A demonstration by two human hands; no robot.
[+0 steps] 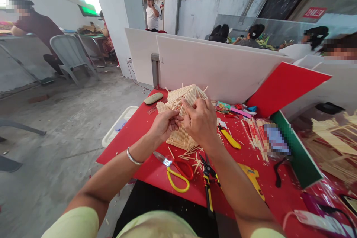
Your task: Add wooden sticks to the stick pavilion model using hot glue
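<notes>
A small model house built of thin wooden sticks stands on the red tabletop, its slatted roof rising behind my hands. My left hand is closed in a pinch in front of the model; whatever sits between its fingertips is too small to make out. Beside it, my right hand has its fingers curled and its index finger laid against the stick roof. Its thumb side faces the left hand, and any small piece held there is hidden. Loose cut sticks lie at the model's front.
Scissors, black-and-yellow cutters, a yellow utility knife and a yellow glue gun lie nearby. Stick bundles are at right, beside a green board. White panels stand behind. Other people sit beyond.
</notes>
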